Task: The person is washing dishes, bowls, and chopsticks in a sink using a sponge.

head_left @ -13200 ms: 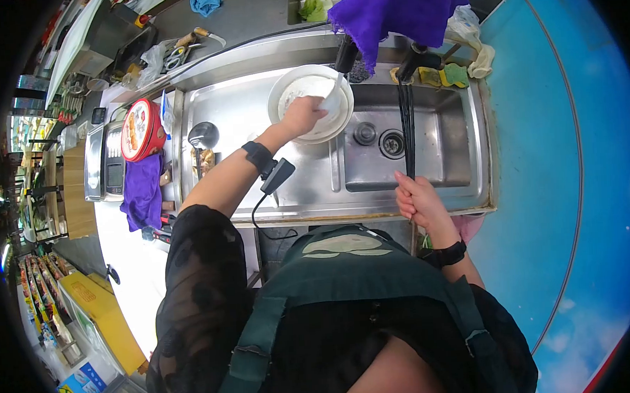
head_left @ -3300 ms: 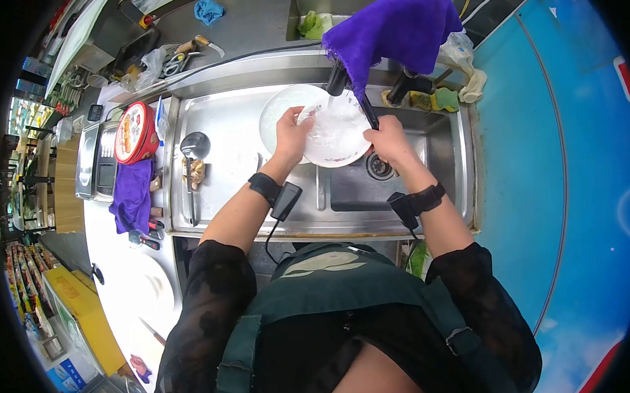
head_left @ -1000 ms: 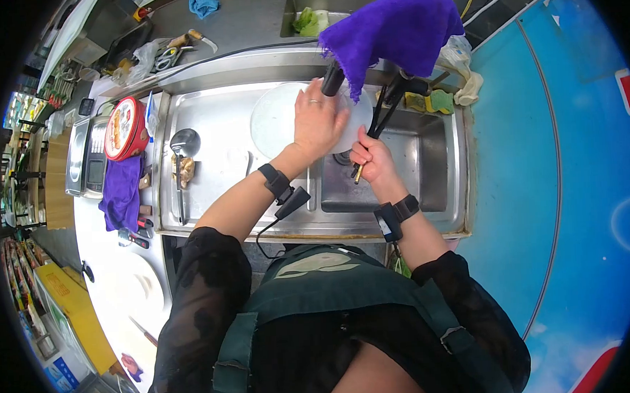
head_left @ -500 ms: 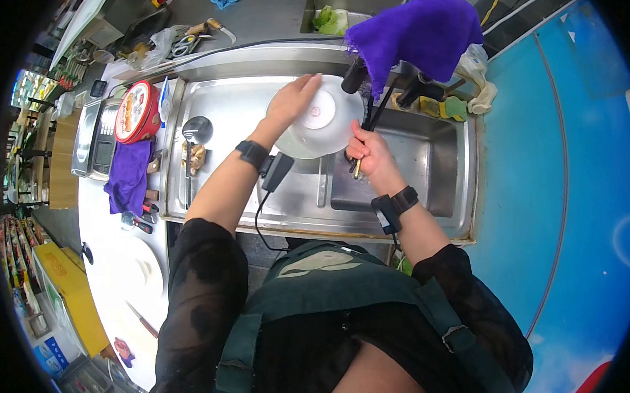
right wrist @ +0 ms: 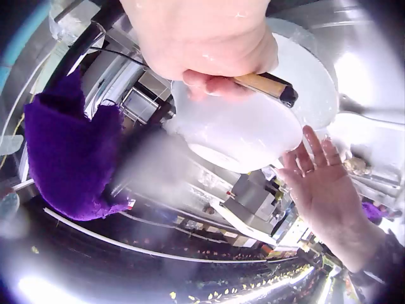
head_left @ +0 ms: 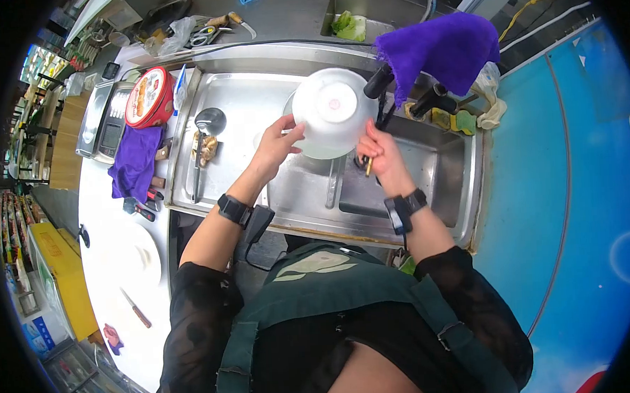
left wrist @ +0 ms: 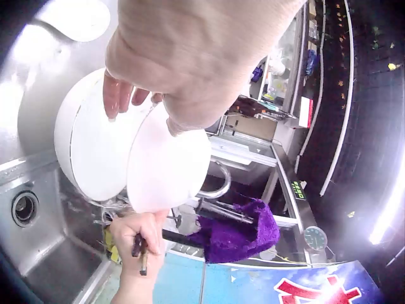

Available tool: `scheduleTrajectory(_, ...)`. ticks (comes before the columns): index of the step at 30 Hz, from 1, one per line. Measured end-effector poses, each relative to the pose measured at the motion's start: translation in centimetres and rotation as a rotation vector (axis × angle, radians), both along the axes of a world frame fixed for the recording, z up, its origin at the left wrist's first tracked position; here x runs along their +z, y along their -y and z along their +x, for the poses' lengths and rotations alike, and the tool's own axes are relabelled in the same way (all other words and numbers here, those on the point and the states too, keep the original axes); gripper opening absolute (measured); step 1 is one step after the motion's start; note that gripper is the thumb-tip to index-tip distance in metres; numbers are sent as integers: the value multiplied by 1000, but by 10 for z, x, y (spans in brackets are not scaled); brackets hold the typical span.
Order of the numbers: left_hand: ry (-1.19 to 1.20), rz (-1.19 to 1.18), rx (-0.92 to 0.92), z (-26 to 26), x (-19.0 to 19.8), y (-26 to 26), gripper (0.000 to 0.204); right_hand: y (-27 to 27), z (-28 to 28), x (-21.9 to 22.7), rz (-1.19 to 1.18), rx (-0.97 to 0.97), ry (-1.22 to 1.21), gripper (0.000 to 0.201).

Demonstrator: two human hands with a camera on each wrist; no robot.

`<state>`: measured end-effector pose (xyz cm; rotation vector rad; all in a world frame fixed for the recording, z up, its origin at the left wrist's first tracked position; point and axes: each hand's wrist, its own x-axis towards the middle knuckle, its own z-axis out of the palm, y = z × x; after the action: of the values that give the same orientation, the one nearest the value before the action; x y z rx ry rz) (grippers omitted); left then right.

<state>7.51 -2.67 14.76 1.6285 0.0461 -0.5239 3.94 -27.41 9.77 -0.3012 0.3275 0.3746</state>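
A white bowl (head_left: 334, 106) is tilted with its underside and foot ring facing up, beneath the tap spout. My right hand (head_left: 382, 157) holds its right edge with the thumb. The same hand's curled fingers grip several dark chopsticks (head_left: 368, 167) with gold-coloured ends. At the bowl's left edge is my left hand (head_left: 276, 150); the right wrist view shows its fingers (right wrist: 321, 151) extended and spread, tips right by the rim. Behind the bowl, a larger white dish (left wrist: 88, 158) lies on the steel drainboard, partly hidden.
The sink basin (head_left: 426, 156) lies to the right, under taps draped with a purple cloth (head_left: 439, 54). A ladle (head_left: 210, 120) and ginger (head_left: 207, 150) lie on the drainboard's left. Sponges (head_left: 452, 120) sit behind the basin. A red tin (head_left: 149, 98) stands further left.
The bowl, inner side up about three seconds ago, now shows its underside. My left hand has come off its surface down to its left edge. My right hand keeps the chopsticks.
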Motion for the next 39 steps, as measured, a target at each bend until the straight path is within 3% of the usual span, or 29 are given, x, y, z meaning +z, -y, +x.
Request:
scheduleTrajectory(4, 5, 26, -120, -15, 11, 4, 47, 7, -53, 2, 15, -73, -51, 19)
scheduleTrajectory(6, -12, -15, -176, -20, 8, 11, 48, 11, -72, 8, 31, -216, -210, 20)
scheduleTrajectory(13, -103, -97, -316, -30, -5, 49, 43, 4, -60, 8, 103, -459, -213, 16)
scheduleTrajectory(14, -105, -110, -329, -30, -2, 52, 42, 6, -52, -7, 154, -432, -135, 15)
scheduleTrajectory(18, -84, -127, -336, -32, 6, 51, 38, -3, -42, 2, 121, -363, -210, 14)
scheduleTrajectory(25, -84, -164, -369, -43, 13, 21, 34, -3, -73, 4, 50, -212, -108, 15)
scheduleTrajectory(29, -109, -158, -372, -51, 16, 8, 37, 24, -114, -2, -149, -255, -89, 12)
scheduleTrajectory(32, -140, -197, -399, -57, 21, 6, 41, 30, -143, 36, -361, -331, -127, 9)
scheduleTrajectory(33, -190, -226, -421, -58, 23, 6, 41, 29, -151, 47, -528, -364, -80, 5)
scheduleTrajectory(34, -204, -282, -479, -58, 20, 7, 55, 29, -156, 52, -695, -399, -31, 3)
scheduleTrajectory(35, -202, -284, -477, -59, 24, 7, 55, 28, -158, 54, -697, -397, -29, 3)
scheduleTrajectory(38, -505, -613, -561, -59, 35, 10, 78, 30, -161, 41, -1279, -448, 142, 7)
scheduleTrajectory(39, -505, -614, -565, -59, 41, 11, 78, 24, -155, 51, -1281, -451, 140, 7)
